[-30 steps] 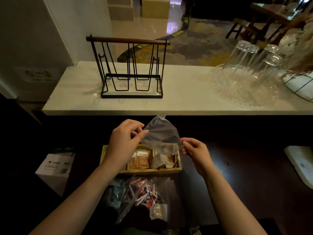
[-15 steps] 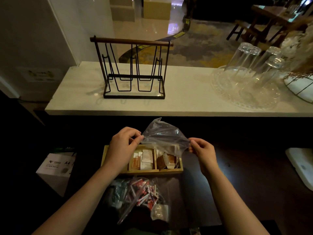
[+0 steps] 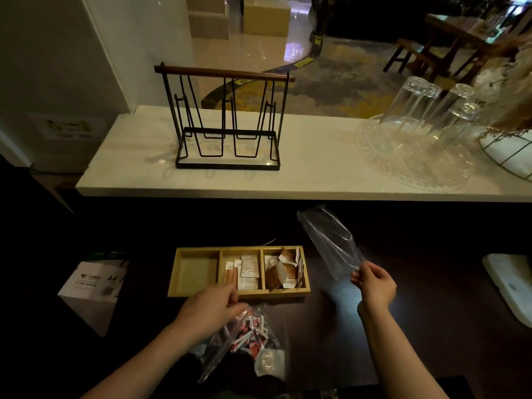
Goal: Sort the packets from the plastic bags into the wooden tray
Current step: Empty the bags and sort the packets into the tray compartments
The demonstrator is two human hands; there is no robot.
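A wooden tray [image 3: 172, 283] with three compartments lies on the dark counter. Its left compartment is bare, the middle one holds white and orange packets [image 3: 244, 270], the right one brown packets [image 3: 283, 272]. My right hand [image 3: 374, 286] pinches an empty clear plastic bag [image 3: 331, 243], held up to the right of the tray. My left hand [image 3: 213, 306] is low, in front of the tray, its fingers on the top of a second clear bag [image 3: 247, 335] filled with red and white packets. Motion blur hides whether those fingers grip it.
A black wire rack [image 3: 227, 119] and a glass platter with upturned glasses [image 3: 417, 133] stand on the white ledge behind. A white A4 paper box [image 3: 92, 289] sits left of the tray, a white object [image 3: 509, 286] at the far right edge.
My left hand let go of the empty bag and dropped down to the full bag in front of the tray. My right hand carried the empty bag to the right, off the tray.
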